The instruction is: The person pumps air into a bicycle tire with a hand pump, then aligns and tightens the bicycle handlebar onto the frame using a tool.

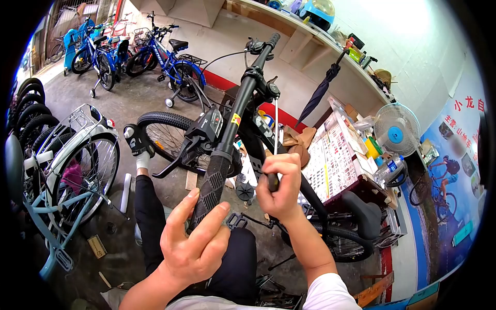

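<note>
A black bicycle handlebar (242,106) runs across the middle of the view, with a shifter (211,123) and brake lever (170,166) near its close end. My left hand (192,240) holds the patterned rubber handlebar grip (211,181), thumb and fingers on either side of it. In my closed right hand (281,188) is a screwdriver (276,126), its dark handle mostly covered by my fingers. The long silver shaft points up toward the stem clamp (268,90); whether the tip sits in a bolt I cannot make out. Below lies the bicycle's front wheel (163,137).
Several blue bicycles (168,59) stand at the back left. A pale blue bicycle frame (51,227) and tires (33,111) are on my left. To the right are a cabinet (333,160), a fan (397,129) and a black saddle (361,216). A folded umbrella (321,93) hangs from the shelf.
</note>
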